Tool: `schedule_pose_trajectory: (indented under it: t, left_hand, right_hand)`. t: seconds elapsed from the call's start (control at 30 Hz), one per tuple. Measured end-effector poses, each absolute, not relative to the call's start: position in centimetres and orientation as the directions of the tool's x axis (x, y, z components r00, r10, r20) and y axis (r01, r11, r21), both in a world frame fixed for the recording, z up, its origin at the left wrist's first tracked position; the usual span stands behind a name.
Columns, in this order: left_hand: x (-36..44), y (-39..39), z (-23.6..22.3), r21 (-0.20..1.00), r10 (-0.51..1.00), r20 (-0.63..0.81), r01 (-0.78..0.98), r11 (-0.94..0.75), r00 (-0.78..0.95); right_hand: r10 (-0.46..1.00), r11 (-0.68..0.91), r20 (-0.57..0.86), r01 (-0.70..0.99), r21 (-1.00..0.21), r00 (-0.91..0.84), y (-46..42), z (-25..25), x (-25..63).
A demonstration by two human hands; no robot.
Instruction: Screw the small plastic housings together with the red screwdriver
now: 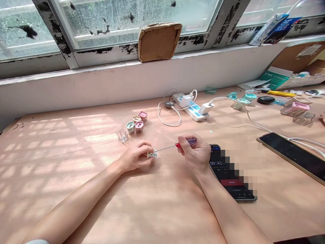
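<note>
Gripping small part (152, 154) and screwdriver (188, 142), hands (135, 156) (191, 152) near clear case (119, 135) with white piece (123, 138) inside

1. A small indoor workshop or repair room.
2. A bare plywood counter (76, 189) runs beneath a flaking-paint window (127, 23).
3. Small parts (134, 123), a power strip (190, 106), a phone (291, 156) and cardboard boxes (299, 64) lie about.

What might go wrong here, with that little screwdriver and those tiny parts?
The thin screwdriver meets the small part in the left hand, so it might slip and jab the fingers. That part is tiny and could drop and get lost. The right hand sits beside a phone, which might get knocked.
</note>
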State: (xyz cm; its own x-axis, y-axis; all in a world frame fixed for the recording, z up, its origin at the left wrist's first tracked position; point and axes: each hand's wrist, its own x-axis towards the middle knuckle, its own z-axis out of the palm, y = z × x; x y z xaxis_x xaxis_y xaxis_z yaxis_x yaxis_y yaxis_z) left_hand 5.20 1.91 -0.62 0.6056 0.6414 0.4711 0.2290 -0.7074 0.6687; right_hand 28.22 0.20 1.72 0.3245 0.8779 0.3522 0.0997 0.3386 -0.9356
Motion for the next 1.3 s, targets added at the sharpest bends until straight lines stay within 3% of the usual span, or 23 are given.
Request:
schedule_pose_trajectory:
  t: [0.57,0.93,1.1,1.3]
  left_hand:
    - [5.3,1.6,-0.3,0.596,0.611,0.478,0.279,-0.753,0.631]
    - [5.4,1.8,-0.8,0.552,0.589,0.503,0.289,-0.782,0.632]
    - [5.4,1.6,-0.5,0.539,0.589,0.482,0.311,-0.783,0.649]
    - [5.3,1.7,-0.5,0.503,0.579,0.447,0.344,-0.793,0.682]
  right_hand:
    - [0.884,0.347,0.392,0.204,-0.915,0.254,0.0,1.5,28.3]
    - [0.798,0.533,0.603,0.470,-0.703,-0.003,-1.3,3.2,28.8]
    - [0.837,0.509,0.533,0.536,-0.673,-0.125,-1.5,3.7,29.5]
    - [0.879,0.451,0.459,0.537,-0.713,-0.128,-1.2,3.8,30.0]
